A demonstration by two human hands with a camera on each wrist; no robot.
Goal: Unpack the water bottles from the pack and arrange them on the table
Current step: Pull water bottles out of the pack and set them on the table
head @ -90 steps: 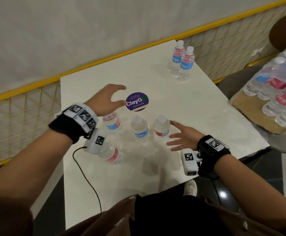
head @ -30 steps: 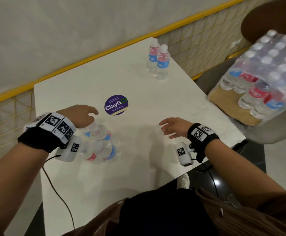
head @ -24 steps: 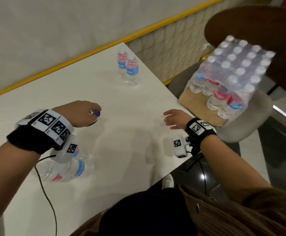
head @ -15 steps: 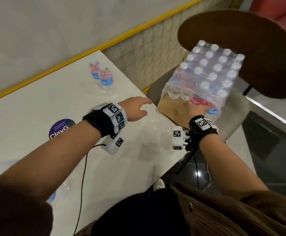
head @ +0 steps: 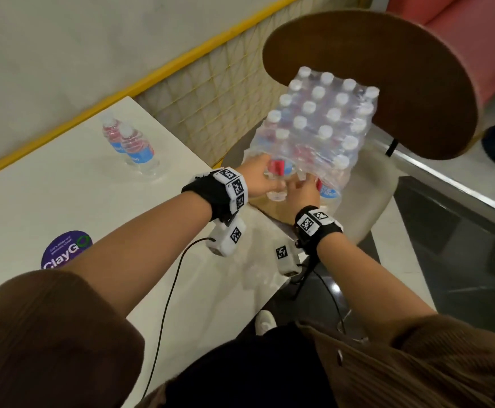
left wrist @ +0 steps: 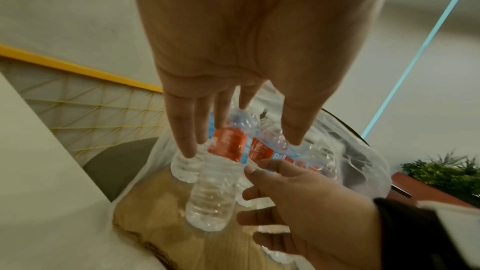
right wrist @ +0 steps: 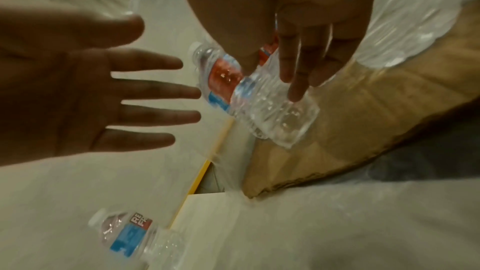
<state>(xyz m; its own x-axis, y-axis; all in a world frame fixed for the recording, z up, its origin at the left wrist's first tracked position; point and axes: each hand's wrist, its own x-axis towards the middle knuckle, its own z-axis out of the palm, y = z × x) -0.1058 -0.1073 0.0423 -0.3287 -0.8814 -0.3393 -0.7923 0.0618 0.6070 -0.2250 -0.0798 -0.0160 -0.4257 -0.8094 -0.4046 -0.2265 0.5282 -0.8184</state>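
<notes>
A shrink-wrapped pack of water bottles [head: 322,119] stands on a cardboard tray [head: 272,207] on a chair seat, its near end torn open. At that opening a red-labelled bottle [right wrist: 259,100] leans out of the plastic. My right hand [right wrist: 270,81] grips it, thumb on one side and fingers on the other. My left hand [head: 265,172] reaches in beside it with straight, spread fingers [left wrist: 187,141] that lie against the bottles [left wrist: 226,147] and hold nothing. Two unpacked bottles [head: 134,148] stand upright at the far side of the white table [head: 34,187].
The chair has a brown curved back [head: 387,69] and stands against the table's right edge. A yellow rail with mesh [head: 199,92] runs behind the table. A purple sticker [head: 66,251] and a black cable [head: 166,304] lie on the tabletop.
My view has swung right from the table to the chair. Both hands have left the bottles on the table and reached the pack, and my right hand has taken hold of a bottle.
</notes>
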